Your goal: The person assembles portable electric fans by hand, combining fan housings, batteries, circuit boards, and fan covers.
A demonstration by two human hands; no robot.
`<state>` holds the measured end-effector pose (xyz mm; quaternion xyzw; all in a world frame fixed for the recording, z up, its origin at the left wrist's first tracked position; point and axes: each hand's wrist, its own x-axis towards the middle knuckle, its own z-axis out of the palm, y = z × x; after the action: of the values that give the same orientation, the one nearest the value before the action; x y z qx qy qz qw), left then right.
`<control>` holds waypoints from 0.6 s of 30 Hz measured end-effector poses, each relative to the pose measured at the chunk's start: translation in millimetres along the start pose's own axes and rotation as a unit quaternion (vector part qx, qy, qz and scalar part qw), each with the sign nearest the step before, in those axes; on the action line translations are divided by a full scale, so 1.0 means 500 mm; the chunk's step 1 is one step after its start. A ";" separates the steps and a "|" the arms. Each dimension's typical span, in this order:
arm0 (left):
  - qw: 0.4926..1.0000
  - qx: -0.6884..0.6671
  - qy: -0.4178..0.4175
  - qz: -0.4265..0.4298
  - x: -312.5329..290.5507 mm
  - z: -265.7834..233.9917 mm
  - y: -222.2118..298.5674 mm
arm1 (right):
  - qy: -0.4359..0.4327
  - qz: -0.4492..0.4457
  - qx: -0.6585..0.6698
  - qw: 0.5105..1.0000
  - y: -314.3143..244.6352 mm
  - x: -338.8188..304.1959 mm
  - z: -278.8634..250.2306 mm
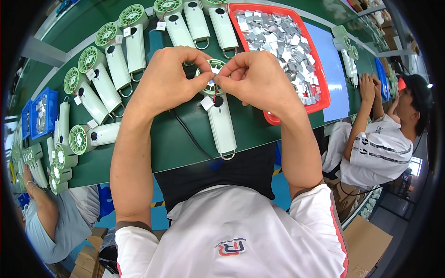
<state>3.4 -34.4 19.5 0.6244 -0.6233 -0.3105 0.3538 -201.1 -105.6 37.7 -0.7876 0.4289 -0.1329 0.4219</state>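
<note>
1. Fan unit (223, 129), pale green, lies on green table (259, 132) directly before wearer, betw. forearms; handle twd near edge, metal loop (228, 155) at near end. Fan head (208, 89) at far end, under fingertips.
2. Small bluish piece (212, 81) at the fingertips, over fan head; kind n/c (too small, partly hidden).
3. L hand (174, 74): thumb + index pinched, apparently on that piece, from left. R hand (257, 76): same pinch from right, other fingers curled in.
4. Red wires (215, 95) run from head; white tag (207, 103) beside top of handle, left side.
5. Step in hand (judged): fine two-handed work at fan-head centre, unit not lifted. Next move likely calls for small, even fingertip control, head kept steady, wires clear of thumbs. Risk: piece slips, or wire gets snagged.
6. Black cable (190, 134) on table, left of unit.
7. Right: red tray (320, 69) w/ many small silver pieces (278, 41); blue sheet (334, 78) just beyond its right side.
8. Left + far: similar fan units (105, 90) in curved row; blue bin (45, 113) farther left.
9. Co-workers: one at right (380, 153), one at left (55, 227).
</note>
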 end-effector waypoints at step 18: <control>0.998 -0.069 -0.004 0.000 0.000 0.010 -0.032 | 0.097 -0.011 0.044 0.994 0.029 -0.009 0.000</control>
<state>8.1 -35.3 3.6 0.5971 -0.6020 -0.3556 0.3932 -212.1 -106.1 27.3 -0.7562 0.4526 -0.2321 0.4116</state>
